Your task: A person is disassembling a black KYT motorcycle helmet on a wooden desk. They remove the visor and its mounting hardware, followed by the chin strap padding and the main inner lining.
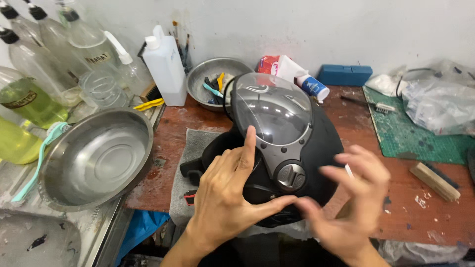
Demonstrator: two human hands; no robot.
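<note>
My left grip [232, 190] lies spread flat on the black helmet [316, 163], forefinger up beside its clear visor [271, 108]. My right grip [354, 198] is blurred, fingers loosely spread, touching the helmet's side. The helmet rests on a grey cloth [190, 148] on the surface [173, 128].

Black helmet [316, 163] (clear visor [269, 109])
</note>
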